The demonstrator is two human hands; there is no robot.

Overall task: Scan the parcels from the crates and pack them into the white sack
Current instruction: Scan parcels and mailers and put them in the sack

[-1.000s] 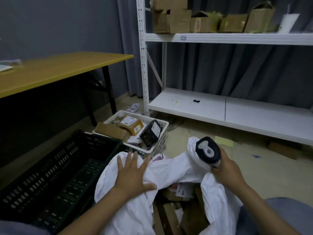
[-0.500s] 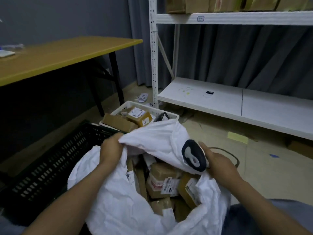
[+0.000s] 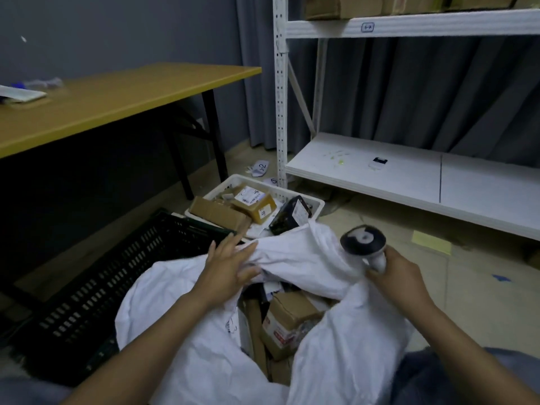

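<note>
Fingers (image 3: 222, 248) of left hand (image 3: 229, 271) straight and spread, pressing on white sack (image 3: 190, 331) rim; right hand (image 3: 400, 277) clenched round barcode scanner (image 3: 362, 241) handle at sack's 2 o'clock. Cardboard parcels (image 3: 289, 320) inside sack. White crate (image 3: 317, 203) at sack's 12 o'clock, black crate (image 3: 102, 287) at 9.

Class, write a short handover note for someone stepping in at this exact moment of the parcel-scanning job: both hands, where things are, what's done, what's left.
Left hand: open, straight fingers laid on the white sack at its far rim.
Right hand: grips the scanner by its handle, at the sack's mouth.
Done: several boxed parcels lie inside the sack.
Left: the white crate beyond the sack holds more brown parcels and a black box; scan and pack these. The black crate on the left shows no parcels in its visible part.
</note>
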